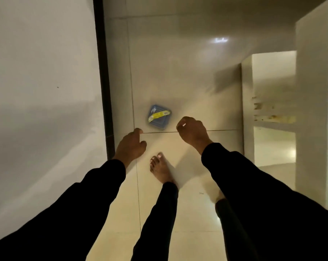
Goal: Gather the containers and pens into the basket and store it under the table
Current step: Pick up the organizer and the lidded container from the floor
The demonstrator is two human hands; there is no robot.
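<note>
Glossy cream floor tiles (187,81) fill the middle; a white table top (42,72) with a dark edge runs along the left, white shelving (272,113) stands at right. Bare foot (162,169) planted near centre. Left hand (130,146), fingers loosely curled, holds nothing. Right hand (192,131), fingers curled into a loose fist (contents, if any, cannot be told). Blue container (159,116) with a yellow label lies blurred on the floor, just beyond and between both hands, touching neither.
</note>
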